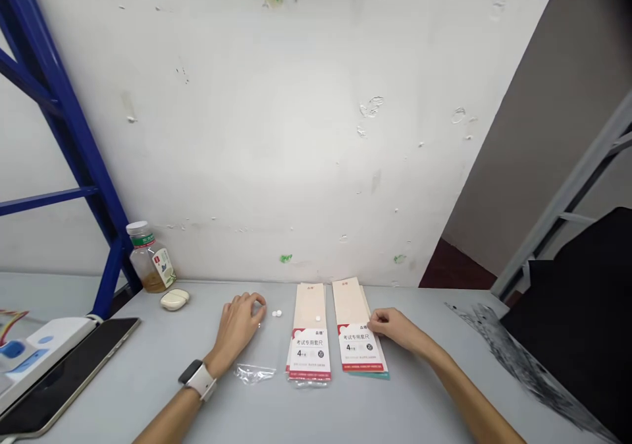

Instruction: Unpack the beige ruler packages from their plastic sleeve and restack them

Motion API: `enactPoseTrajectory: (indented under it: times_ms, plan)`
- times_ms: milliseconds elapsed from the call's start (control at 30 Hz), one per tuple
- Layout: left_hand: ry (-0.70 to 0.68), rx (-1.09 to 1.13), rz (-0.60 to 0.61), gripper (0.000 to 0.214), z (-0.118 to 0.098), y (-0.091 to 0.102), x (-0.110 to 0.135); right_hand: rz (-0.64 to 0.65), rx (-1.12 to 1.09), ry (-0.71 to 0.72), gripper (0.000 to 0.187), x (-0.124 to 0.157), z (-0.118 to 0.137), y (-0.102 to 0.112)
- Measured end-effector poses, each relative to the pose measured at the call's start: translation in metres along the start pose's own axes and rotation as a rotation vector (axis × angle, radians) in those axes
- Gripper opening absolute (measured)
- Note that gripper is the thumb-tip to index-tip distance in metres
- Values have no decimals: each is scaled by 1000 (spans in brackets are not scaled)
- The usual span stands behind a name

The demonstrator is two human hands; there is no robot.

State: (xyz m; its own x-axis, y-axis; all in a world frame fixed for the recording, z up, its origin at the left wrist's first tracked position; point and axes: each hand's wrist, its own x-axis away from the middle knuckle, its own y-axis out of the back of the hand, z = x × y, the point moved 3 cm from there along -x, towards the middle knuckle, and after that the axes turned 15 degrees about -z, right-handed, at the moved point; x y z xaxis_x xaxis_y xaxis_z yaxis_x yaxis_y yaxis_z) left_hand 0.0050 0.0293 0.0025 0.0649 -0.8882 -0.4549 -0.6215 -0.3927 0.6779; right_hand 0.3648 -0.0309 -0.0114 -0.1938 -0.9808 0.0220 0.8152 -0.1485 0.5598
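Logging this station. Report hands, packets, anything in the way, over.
Left hand beside small white discs. Right hand at edge of right packet stack. Loose disc atop left packet stack.

Two card packets lie side by side on the grey table. The right hand touches the right edge of the right packet; whether it grips cannot be determined. The left packet carries a small white disc on its upper panel. The left hand rests with fingers curled, near further white discs. A clear plastic bag lies between the left forearm and the left packet. A jar stands behind a cream case, near the wall
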Motion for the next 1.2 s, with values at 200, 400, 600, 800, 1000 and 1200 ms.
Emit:
enactPoseTrajectory:
  times_ms: [200,400,600,800,1000,1200]
  plan:
    - [-320,-120,-7,25,-9,-8,11,-7,188,0,19,1,-5,2]
    - [-354,-130,69,19,-9,-10,14,25,236,64,6,3,-4,-1]
    - [-352,-111,39,17,-10,-7,13,7,320,117,9,9,3,-2]
    - [-358,-122,36,19,-11,-7,13,-91,410,183,6,15,12,-6]
    - [-532,-20,141,22,-40,-3,26,-265,374,468,21,33,43,-41]
    - [-627,21,273,14,-64,-11,46,-196,332,510,11,47,57,-70]
